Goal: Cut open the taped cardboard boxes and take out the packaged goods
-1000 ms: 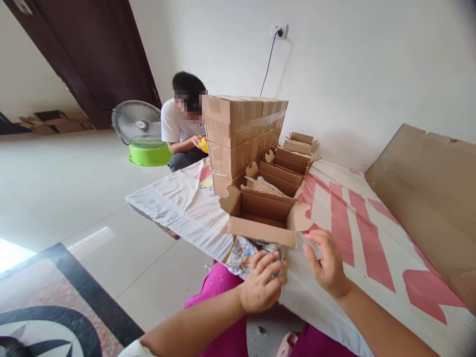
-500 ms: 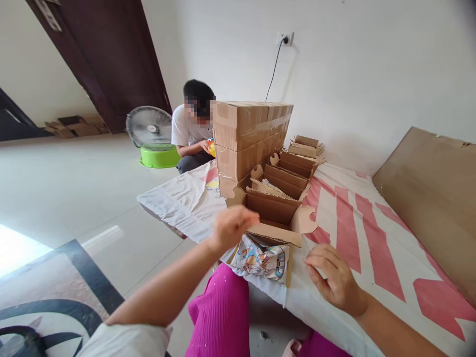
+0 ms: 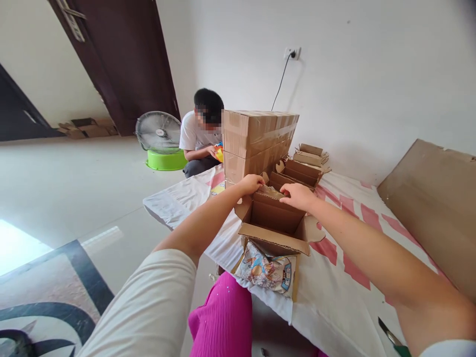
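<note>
Both my hands reach over the row of open cardboard boxes. My left hand is at the left end of the second box, fingers closed and bent down. My right hand is at that box's right side, with thumb and fingers curled together. Between them lies a pale, shiny flat thing; my fingertips hide its ends, and its kind is unclear. Nearest me stands an open cardboard box with its flaps spread and its inside bare. Against its front leans a printed packet with cartoon figures.
Sealed, taped cartons are stacked at the back left. Further open boxes stand behind. A knife lies at the front right. A large cardboard sheet leans at right. Another person sits beyond the stack, near a fan.
Both my hands have moved forward and inward, from beside the nearest box to the second one, and their fingers have closed there. The view has shifted slightly, and the knife now shows.
</note>
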Action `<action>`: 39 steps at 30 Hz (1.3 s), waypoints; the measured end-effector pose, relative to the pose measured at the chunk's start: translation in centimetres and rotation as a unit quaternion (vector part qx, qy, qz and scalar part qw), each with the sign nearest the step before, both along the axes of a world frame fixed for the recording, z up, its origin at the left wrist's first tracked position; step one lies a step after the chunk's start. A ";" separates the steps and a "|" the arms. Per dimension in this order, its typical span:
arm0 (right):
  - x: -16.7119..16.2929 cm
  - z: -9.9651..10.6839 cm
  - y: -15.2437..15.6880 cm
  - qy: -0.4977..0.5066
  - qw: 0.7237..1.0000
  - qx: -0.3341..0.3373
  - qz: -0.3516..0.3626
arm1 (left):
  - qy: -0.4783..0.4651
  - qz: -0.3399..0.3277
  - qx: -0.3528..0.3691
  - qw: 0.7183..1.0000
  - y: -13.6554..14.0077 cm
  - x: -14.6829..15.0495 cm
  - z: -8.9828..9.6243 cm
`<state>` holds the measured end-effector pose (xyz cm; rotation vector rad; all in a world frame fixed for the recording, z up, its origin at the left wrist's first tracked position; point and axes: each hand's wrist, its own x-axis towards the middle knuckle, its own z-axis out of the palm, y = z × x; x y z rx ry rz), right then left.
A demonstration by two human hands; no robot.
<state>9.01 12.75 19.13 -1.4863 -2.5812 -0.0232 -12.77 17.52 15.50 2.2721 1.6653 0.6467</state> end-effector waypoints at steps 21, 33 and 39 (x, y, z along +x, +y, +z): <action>-5.4 -1.6 5.1 -0.063 0.992 0.096 0.056 | -0.066 -0.028 -0.036 0.997 2.7 0.6 -1.0; -4.9 -2.2 7.0 0.016 0.995 0.009 -0.097 | -0.091 -0.021 -0.061 0.994 1.8 0.6 -0.9; -3.8 -1.1 5.0 0.043 0.998 0.053 -0.001 | -0.114 -0.018 -0.081 0.990 1.6 0.5 -1.1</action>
